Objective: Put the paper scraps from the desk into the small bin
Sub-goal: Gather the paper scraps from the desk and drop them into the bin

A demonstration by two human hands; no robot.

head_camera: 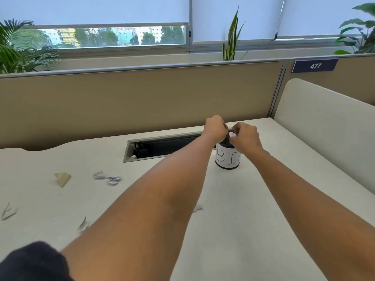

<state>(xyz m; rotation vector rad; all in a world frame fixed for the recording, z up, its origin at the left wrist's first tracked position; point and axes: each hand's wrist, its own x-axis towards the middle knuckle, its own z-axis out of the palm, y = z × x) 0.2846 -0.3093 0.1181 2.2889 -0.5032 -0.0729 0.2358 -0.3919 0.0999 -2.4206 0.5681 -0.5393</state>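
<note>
Pale and wide, the desk (233,230) ran back to a beige partition (142,98), with half-lowered blinds (101,9) and a strip of window (111,36) above it. Leafy plants stood behind the partition: a palm (20,47) at the left, a tall striped plant (232,37) near the middle and a broad-leaved one (361,27) at the right. A dark number plate (315,66) reading 477 hung on the right-hand panel.

Both bare forearms reached forward, and the two hands met just above the small bin (227,159). It stood upright near the back of the desk, beside the right end of an open cable slot (162,147). It had a black mesh top and a white label whose letters B and I showed.

The right hand (246,138) pinched a white scrap (233,135) between thumb and fingertips, right over the bin's mouth. The left hand (216,126) was curled close beside it, knuckles up. Whether it gripped anything could not be told, since its fingertips were turned away.

More scraps lay on the desk, well apart from the bin. A folded tan piece (63,179) sat at the left, with two crumpled white bits (99,175) (114,180) just beside each other to its right. Another scrap (8,211) lay at the left edge, one (83,225) near the left forearm, and a small one (197,208) between the forearms. A dark sleeve (34,262) filled the lower left corner.
</note>
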